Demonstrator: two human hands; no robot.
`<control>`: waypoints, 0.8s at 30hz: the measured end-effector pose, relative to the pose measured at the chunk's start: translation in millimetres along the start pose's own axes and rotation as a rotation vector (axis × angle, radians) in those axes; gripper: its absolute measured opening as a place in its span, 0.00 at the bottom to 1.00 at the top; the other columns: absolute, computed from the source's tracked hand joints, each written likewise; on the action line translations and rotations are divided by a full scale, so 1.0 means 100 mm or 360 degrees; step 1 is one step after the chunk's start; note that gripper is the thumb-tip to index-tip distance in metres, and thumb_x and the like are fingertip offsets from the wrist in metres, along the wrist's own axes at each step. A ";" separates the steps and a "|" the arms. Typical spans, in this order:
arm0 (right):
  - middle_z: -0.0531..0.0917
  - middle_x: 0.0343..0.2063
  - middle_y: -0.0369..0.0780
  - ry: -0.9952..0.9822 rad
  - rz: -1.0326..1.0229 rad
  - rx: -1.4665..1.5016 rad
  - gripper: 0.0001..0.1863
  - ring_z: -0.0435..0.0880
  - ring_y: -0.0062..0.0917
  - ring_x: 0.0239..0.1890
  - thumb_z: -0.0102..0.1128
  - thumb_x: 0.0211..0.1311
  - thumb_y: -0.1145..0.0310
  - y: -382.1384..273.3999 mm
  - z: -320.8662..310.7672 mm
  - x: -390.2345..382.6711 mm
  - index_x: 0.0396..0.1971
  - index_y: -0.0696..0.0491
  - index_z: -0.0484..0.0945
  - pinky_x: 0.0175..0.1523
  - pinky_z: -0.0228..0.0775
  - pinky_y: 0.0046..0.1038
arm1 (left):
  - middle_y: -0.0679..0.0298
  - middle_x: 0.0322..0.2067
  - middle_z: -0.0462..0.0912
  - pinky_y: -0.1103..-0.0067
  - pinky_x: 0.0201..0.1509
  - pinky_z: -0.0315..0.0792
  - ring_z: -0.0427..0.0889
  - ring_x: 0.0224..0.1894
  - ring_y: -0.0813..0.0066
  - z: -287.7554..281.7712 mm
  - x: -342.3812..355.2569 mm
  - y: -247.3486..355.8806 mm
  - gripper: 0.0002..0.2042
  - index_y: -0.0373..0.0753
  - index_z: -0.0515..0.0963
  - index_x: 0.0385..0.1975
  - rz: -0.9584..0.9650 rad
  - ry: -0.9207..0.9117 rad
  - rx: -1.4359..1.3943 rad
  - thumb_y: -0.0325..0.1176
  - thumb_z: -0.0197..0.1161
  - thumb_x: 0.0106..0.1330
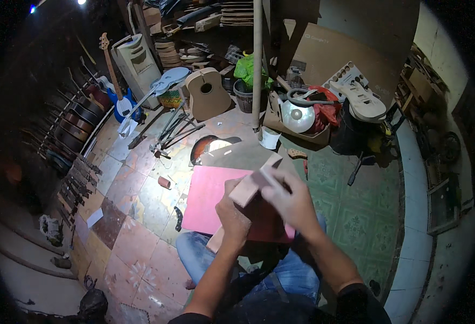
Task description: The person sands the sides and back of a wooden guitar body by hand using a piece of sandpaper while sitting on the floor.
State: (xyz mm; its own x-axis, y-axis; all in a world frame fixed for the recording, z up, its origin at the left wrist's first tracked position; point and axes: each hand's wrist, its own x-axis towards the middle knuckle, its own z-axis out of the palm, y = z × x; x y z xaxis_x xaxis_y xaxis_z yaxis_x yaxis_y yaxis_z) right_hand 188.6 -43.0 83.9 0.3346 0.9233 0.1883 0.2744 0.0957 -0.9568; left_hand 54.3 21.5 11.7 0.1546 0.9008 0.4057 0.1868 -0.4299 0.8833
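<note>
My left hand (233,215) is closed around a pale, shaped piece of wood (242,193), holding it at a slant above a pink board (201,190) by my lap. One end of the wood shows below that hand; the other rises toward the upper right. My right hand (291,201) is closed on a thin grey-brown sheet (260,176) that looks like sandpaper, pressed against the wood's upper part. Its fingertips are partly blurred. Pale dust coats both hands.
Beyond the board lie a sunburst guitar body (198,148) and a small headstock-shaped wooden piece (297,154). A brown roll (164,182) rests on the tiles at left. Farther off stand an acoustic guitar body (208,97), a pole (257,65) and a cardboard box (316,137).
</note>
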 end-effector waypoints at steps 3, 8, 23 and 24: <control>0.84 0.42 0.49 0.0115 -0.0767 -0.0644 0.20 0.84 0.43 0.46 0.67 0.56 0.67 -0.23 0.06 -0.23 0.49 0.57 0.82 0.55 0.75 0.38 | 0.57 0.39 0.87 0.74 0.46 0.78 0.89 0.43 0.65 0.00 -0.02 0.05 0.17 0.39 0.80 0.50 -0.0011 0.0025 -0.0064 0.24 0.66 0.59; 0.85 0.43 0.49 -0.0105 -0.0094 -0.0179 0.19 0.86 0.42 0.45 0.64 0.59 0.69 -0.05 -0.14 0.12 0.50 0.57 0.82 0.55 0.76 0.36 | 0.56 0.35 0.87 0.72 0.43 0.78 0.90 0.39 0.60 0.08 0.02 0.07 0.18 0.41 0.80 0.50 -0.0043 0.0018 0.0094 0.26 0.70 0.58; 0.82 0.48 0.46 -0.0125 -0.0492 -0.0917 0.26 0.81 0.44 0.49 0.70 0.51 0.61 -0.36 -0.21 0.16 0.53 0.47 0.82 0.56 0.72 0.43 | 0.52 0.29 0.85 0.65 0.39 0.79 0.87 0.38 0.47 0.20 0.00 0.07 0.15 0.42 0.79 0.42 0.0007 -0.0124 0.0281 0.32 0.72 0.55; 0.81 0.49 0.44 -0.0145 -0.0485 -0.0918 0.26 0.81 0.43 0.49 0.71 0.50 0.61 -0.35 -0.25 0.19 0.53 0.45 0.82 0.56 0.71 0.43 | 0.52 0.29 0.86 0.66 0.39 0.79 0.87 0.38 0.49 0.22 0.03 0.12 0.14 0.41 0.80 0.41 0.0025 -0.0116 0.0234 0.32 0.72 0.55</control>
State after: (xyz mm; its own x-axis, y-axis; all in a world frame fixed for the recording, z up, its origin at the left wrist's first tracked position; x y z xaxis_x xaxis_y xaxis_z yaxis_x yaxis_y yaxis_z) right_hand 207.5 -38.1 126.4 0.0948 0.9166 0.3885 0.7926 0.1666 -0.5865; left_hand 78.1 17.5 18.7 0.2274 0.8895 0.3963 0.3229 -0.4528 0.8311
